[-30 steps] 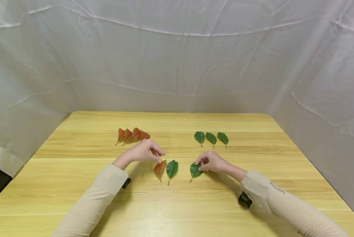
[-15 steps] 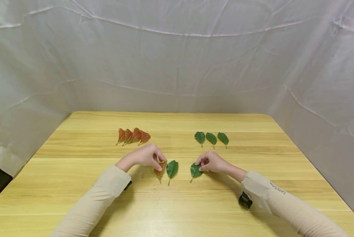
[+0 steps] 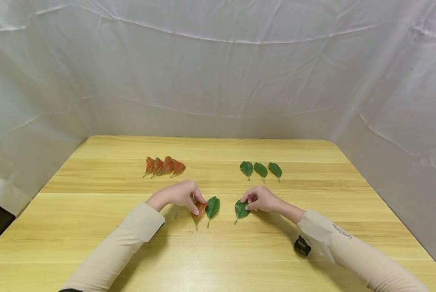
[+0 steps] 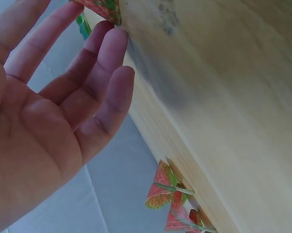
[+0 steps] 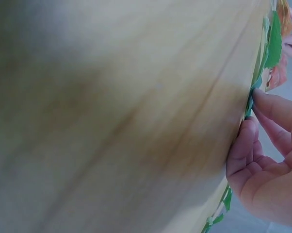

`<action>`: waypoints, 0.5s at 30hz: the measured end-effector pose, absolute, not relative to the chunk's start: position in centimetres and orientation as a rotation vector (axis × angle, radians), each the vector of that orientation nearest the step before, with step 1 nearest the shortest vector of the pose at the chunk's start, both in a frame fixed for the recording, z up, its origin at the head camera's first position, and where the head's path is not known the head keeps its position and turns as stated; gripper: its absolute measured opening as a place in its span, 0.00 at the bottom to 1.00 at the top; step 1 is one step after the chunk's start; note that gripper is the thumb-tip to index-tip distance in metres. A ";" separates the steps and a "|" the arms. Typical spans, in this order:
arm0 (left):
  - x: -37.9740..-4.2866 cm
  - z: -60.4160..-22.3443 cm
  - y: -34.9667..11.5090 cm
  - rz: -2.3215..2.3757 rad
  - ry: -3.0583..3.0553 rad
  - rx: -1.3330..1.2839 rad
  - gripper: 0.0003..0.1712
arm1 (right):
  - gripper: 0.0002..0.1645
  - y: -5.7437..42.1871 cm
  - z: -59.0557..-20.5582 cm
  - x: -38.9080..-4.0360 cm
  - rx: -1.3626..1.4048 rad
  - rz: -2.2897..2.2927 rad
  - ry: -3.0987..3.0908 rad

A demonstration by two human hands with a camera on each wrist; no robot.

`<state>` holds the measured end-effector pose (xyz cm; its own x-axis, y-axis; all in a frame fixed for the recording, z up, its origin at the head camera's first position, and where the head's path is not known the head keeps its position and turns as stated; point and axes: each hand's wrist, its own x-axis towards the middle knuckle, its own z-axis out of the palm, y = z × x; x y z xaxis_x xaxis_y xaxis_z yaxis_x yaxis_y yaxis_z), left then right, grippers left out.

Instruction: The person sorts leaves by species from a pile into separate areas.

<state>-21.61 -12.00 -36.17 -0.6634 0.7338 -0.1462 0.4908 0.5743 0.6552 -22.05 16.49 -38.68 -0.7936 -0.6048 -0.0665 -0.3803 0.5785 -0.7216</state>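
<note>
My left hand [image 3: 181, 195] pinches a red leaf [image 3: 201, 209] between thumb and index finger, at the near middle of the table. The red leaf's edge shows at the top of the left wrist view, with the other fingers loosely bent below it. Just right of it lies a green leaf [image 3: 212, 207] with a serrated edge. My right hand [image 3: 263, 200] holds the top right edge of another green leaf [image 3: 240, 211], its stem pointing down toward me. In the right wrist view the fingertips sit low against the tabletop, and that leaf appears edge-on.
Several red leaves [image 3: 167, 166] overlap in a row at the back left of the wooden table [image 3: 218, 259]. Three green leaves [image 3: 260, 169] stand apart in a row at the back right. A pale cloth [image 3: 218, 81] hangs around the table.
My left hand has come down onto the red leaf, taken hold of it and drawn it slightly toward me and right. The right hand has stayed on its green leaf.
</note>
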 end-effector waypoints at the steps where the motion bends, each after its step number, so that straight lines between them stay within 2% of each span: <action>1: -21.6 -36.1 -12.0 0.811 2.403 0.984 0.18 | 0.07 16.5 -38.7 -22.1 -0.819 -1.035 2.509; 15: -21.7 -36.4 -11.9 0.705 2.432 0.935 0.19 | 0.04 15.5 -38.0 -22.2 -0.757 -1.081 2.619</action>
